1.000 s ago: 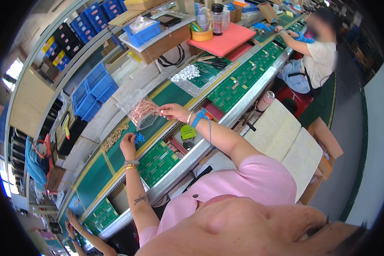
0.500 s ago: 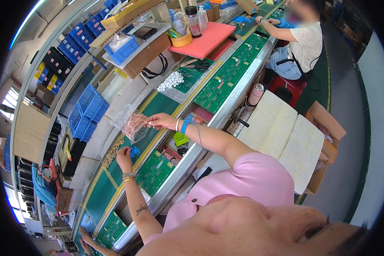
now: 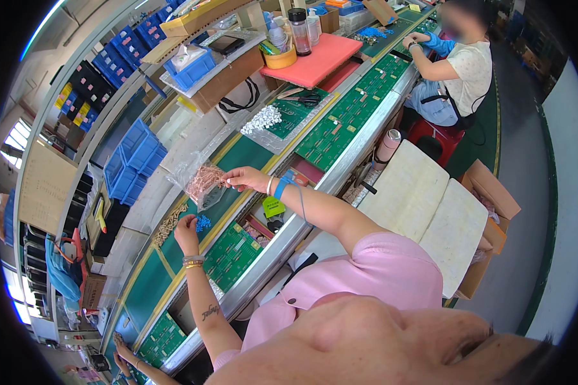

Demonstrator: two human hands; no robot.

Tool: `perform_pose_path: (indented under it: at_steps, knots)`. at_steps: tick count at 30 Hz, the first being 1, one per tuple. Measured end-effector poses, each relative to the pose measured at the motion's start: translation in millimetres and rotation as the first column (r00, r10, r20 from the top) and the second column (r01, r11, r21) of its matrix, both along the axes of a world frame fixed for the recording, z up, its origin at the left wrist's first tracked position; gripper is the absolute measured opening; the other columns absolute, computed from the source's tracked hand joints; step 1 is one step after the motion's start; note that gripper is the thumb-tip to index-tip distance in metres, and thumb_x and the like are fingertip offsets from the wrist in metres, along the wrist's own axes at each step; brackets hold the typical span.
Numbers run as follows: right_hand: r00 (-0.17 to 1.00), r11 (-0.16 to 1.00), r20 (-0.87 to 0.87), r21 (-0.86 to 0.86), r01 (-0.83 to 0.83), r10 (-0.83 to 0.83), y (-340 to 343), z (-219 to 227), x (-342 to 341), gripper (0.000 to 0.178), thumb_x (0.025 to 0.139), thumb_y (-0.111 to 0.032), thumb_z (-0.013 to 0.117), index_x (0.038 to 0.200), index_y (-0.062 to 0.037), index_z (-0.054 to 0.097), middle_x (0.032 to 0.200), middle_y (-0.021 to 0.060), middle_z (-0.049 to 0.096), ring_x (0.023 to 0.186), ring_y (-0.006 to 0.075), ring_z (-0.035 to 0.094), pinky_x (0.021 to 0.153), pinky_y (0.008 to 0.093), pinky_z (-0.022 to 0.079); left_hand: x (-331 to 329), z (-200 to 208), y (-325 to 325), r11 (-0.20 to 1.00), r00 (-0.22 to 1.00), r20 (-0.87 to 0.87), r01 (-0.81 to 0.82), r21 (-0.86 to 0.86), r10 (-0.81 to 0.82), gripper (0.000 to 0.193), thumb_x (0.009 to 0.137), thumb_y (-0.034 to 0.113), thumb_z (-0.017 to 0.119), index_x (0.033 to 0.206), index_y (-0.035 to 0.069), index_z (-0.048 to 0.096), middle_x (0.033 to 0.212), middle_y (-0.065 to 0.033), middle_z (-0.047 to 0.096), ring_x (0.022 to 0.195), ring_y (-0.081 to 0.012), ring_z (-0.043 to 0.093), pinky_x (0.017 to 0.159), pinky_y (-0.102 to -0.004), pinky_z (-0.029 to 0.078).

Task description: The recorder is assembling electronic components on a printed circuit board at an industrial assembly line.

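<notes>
— So, head view: what is the right hand point(image 3: 241, 178) doing?

— It is stretched out over the bench point(image 3: 250, 151), fingers pinched shut on the edge of a clear bag point(image 3: 199, 183). The bag hangs up off the green surface, with copper-coloured parts bunched inside it.

— And the left hand point(image 3: 186, 228)?

— Lower and nearer the person, fingers curled down at a small heap of blue parts point(image 3: 203, 222) on the green mat. The fingertips touch or nearly touch the heap; I cannot tell whether they have hold of any.

— What lies about them?

— A row of tan parts point(image 3: 169, 226) just left of the left hand. Green circuit boards point(image 3: 231, 253) lie along the conveyor below both hands, and a yellow-green tag point(image 3: 273, 206) sits under the right wrist, which wears a blue strap point(image 3: 282, 186). Further up the bench, a pile of white parts point(image 3: 261, 119) lies on clear plastic, with a red tray point(image 3: 321, 59) beyond it.

— Anyone else?

— A co-worker point(image 3: 459, 70) in a pale shirt sits further along the bench, hands on the boards there. Blue bins point(image 3: 131, 154) stand on the shelves to the left.
</notes>
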State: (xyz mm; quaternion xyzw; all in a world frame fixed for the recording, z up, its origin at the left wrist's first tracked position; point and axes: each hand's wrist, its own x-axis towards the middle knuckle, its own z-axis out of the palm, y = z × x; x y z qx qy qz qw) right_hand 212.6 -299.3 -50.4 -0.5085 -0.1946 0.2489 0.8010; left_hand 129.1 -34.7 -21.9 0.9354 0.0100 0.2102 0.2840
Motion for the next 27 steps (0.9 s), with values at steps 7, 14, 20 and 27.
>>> perform_pose_path:
  at_steps: [7, 14, 20, 27]
  knots:
    - [1.000, 1.000, 0.004, -0.012, 0.003, -0.003, -1.6, 1.3, -1.0, 0.028, 0.087, -0.022, 0.057, 0.112, -0.0093, 0.057, 0.097, -0.0035, 0.061, 0.083, 0.0028, 0.052, 0.067, 0.0173, 0.043, 2.0, -3.3, 2.2, 1.000, 0.999, 0.030, 0.020, 0.020, -0.020, 0.010, 0.075, 0.008, 0.063, 0.084, 0.004, 0.066, 0.078, -0.0113, 0.064, 0.067, -0.0232, 0.061, 0.062, -0.0323, 0.047]
    - [1.000, 1.000, -0.012, 0.016, -0.015, 0.015, -1.1, 1.1, -1.1, 0.027, 0.087, -0.021, 0.056, 0.111, -0.0092, 0.057, 0.094, -0.0041, 0.060, 0.082, 0.0038, 0.053, 0.067, 0.0177, 0.042, 0.1, -2.1, -2.7, 0.999, 0.999, 0.040, 0.023, 0.031, -0.024, 0.008, 0.074, 0.005, 0.062, 0.082, 0.004, 0.065, 0.078, -0.0109, 0.063, 0.067, -0.0250, 0.060, 0.062, -0.0337, 0.047]
    - [1.000, 1.000, -0.007, -0.002, -0.017, 0.017, -1.7, 4.2, -3.2, 0.027, 0.086, -0.023, 0.057, 0.110, -0.0092, 0.057, 0.093, -0.0042, 0.059, 0.083, 0.0036, 0.052, 0.067, 0.0182, 0.042, 0.9, -8.7, 0.7, 0.999, 0.997, 0.068, 0.048, 0.014, -0.049, 0.008, 0.075, 0.006, 0.063, 0.082, 0.005, 0.065, 0.078, -0.0109, 0.063, 0.066, -0.0248, 0.060, 0.061, -0.0332, 0.046]
    - [1.000, 1.000, -0.011, 0.003, -0.015, 0.015, -2.5, 1.0, -1.7, 0.030, 0.086, -0.024, 0.058, 0.112, -0.0093, 0.056, 0.095, -0.0040, 0.059, 0.083, 0.0039, 0.052, 0.067, 0.0181, 0.041, -1.2, -3.0, -4.7, 1.000, 1.000, -0.008, 0.004, -0.015, -0.004, 0.008, 0.075, 0.007, 0.063, 0.082, 0.005, 0.065, 0.078, -0.0112, 0.063, 0.067, -0.0249, 0.060, 0.061, -0.0337, 0.047]
